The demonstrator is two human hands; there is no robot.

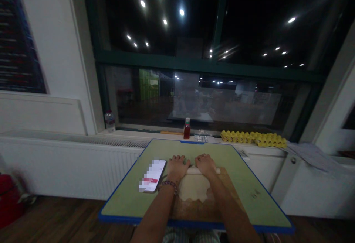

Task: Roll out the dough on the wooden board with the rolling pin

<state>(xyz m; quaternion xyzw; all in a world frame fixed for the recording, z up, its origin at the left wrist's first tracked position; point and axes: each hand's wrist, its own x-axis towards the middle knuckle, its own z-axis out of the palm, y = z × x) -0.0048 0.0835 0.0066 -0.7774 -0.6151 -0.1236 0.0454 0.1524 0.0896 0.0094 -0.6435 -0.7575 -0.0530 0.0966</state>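
A pale sheet of dough (194,187) with an uneven near edge lies on a wooden board (194,209). Across its far part runs a light rolling pin (193,170). Both hands rest on the pin: my left hand (178,166), with a beaded bracelet at the wrist, covers its left part, and my right hand (205,164) grips it toward the right. Their fingers curl over the far side, and the palms hide much of the pin. A short end of it shows past my right hand.
The green table (260,202) has a blue rim. A phone (153,175) lies left of the board. Along the windowsill are a red-brown bottle (187,129), yellow egg trays (253,139) and a clear plastic bottle (110,121). A white radiator (69,167) stands behind the table.
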